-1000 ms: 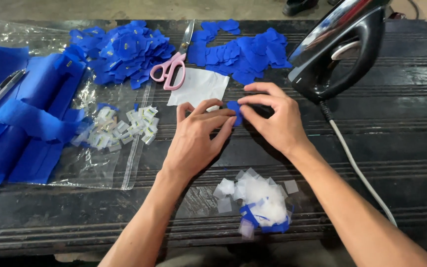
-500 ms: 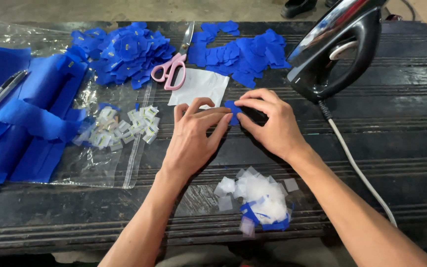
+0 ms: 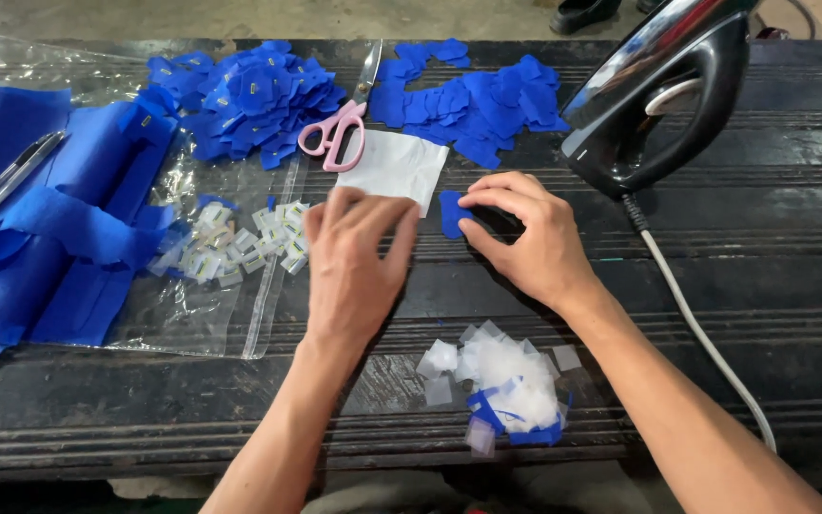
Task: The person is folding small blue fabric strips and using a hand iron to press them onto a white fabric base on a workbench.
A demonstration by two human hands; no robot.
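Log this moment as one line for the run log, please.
right hand: fingers pinning small blue fabric piece on dark table | left hand: open, blurred, above table, holding nothing | nearby: white paper sheet, pink-handled scissors

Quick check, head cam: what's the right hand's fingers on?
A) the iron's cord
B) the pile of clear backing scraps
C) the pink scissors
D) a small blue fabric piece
D: the right hand pins a small blue fabric piece to the table under its fingertips, just beside the white paper sheet; the pink scissors lie untouched farther up.
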